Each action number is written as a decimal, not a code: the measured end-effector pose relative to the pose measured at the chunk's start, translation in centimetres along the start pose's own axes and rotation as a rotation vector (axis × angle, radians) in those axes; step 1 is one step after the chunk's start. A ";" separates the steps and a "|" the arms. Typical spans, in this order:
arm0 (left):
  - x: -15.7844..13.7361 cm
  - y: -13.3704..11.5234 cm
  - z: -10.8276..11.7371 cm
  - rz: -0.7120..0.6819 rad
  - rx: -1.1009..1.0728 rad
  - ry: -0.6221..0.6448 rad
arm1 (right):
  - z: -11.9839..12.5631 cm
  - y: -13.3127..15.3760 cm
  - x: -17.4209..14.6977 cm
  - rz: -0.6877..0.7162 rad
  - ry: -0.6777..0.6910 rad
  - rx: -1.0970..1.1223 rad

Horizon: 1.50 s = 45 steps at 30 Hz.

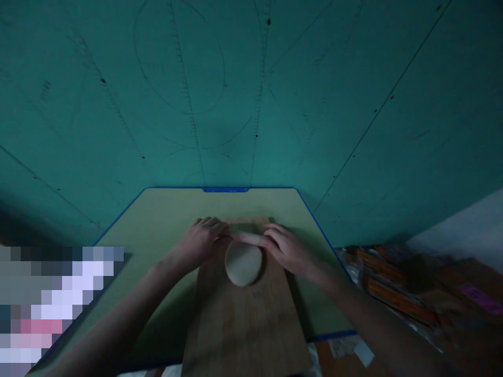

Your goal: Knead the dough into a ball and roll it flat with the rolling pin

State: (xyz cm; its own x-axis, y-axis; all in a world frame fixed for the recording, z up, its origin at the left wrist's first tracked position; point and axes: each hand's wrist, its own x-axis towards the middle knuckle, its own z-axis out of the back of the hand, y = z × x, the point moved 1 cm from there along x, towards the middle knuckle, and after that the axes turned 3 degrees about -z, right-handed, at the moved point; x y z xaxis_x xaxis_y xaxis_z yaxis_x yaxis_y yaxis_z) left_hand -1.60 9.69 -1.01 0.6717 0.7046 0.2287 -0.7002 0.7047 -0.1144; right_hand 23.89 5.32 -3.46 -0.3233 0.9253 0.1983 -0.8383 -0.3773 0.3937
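A pale rolling pin lies crosswise near the far end of a wooden cutting board. My left hand is closed over its left end, and my right hand grips the right end. Just on the near side of the pin, a flat round piece of dough rests on the board. The pin meets or overlaps the dough's far edge; whether it presses down there I cannot tell. My fingers cover both ends of the pin.
Under the board stands a pale table with a blue rim. A green wall with drawn lines rises behind it. Cardboard and plastic-wrapped packages lie at the right. A blurred-out patch covers the lower left.
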 end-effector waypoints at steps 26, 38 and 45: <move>-3.0 0.1 -1.3 0.003 -0.033 -0.075 | -0.4 -0.2 1.9 0.097 -0.013 -0.095; -10.0 -5.3 2.3 -0.129 -0.207 -0.232 | 2.1 3.7 -6.9 0.146 -0.021 0.021; -11.5 -6.4 1.3 -0.157 -0.200 -0.214 | 0.1 3.7 -10.0 0.107 -0.007 0.088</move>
State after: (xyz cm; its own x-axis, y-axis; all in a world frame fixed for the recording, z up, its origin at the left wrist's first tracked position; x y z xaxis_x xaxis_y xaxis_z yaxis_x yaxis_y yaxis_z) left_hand -5.14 -2.98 -1.69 0.6868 0.5676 0.4541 -0.5166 0.8206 -0.2444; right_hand 24.04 -5.36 -3.91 -0.4049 0.8796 0.2498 -0.7573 -0.4757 0.4474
